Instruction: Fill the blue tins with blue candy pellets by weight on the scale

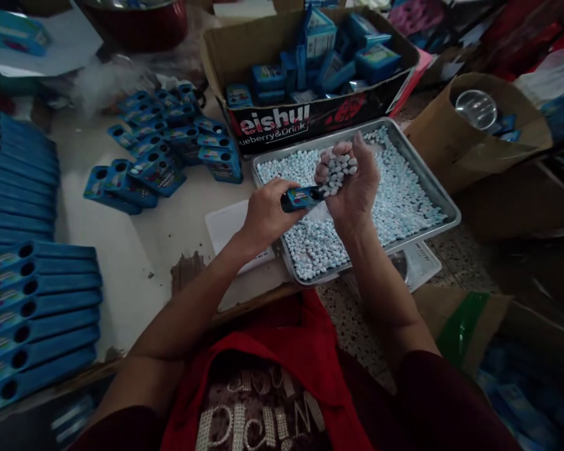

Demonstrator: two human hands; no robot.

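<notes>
A small blue box [301,198] and a palmful of pale pieces [340,170] meet above a metal tray [452,217].
At the center of the frame, the left hand [269,212] grips the small blue box; just right of it, the right hand [364,181] is cupped around the pale pieces. More pieces cover the tray. On the counter [126,260], blue boxes [37,300] stand in rows at far left; an open carton [275,122] sits at upper center.
</notes>
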